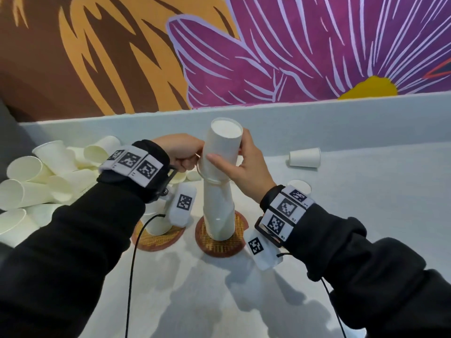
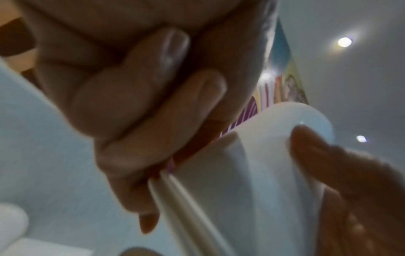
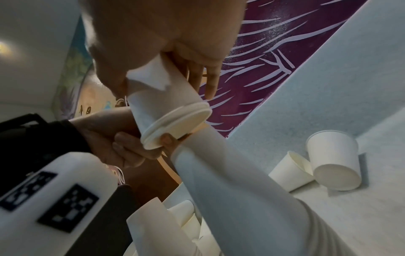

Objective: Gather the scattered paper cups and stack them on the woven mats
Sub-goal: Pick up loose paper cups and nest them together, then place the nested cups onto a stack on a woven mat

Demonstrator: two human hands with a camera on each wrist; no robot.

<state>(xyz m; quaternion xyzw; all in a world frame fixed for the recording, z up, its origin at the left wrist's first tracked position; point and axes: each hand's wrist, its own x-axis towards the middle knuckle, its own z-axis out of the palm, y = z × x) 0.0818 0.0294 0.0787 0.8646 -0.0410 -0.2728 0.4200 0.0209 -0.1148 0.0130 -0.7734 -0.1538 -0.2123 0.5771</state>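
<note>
My right hand (image 1: 240,167) and left hand (image 1: 181,154) both grip the cups (image 1: 223,147) atop the stack (image 1: 218,211); pushing off-centre toward 12 o'clock could topple it.

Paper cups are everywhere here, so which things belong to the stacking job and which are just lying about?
Part of the job:
- tall cup stack on the right woven mat
- upturned cups held by the left hand and the right hand
- loose cup pile
- stray cup
- left woven mat

Just there:
- flower mural
- wrist trackers

matt white paper cups (image 1: 220,181), coarse woven mats (image 1: 220,243)
</note>
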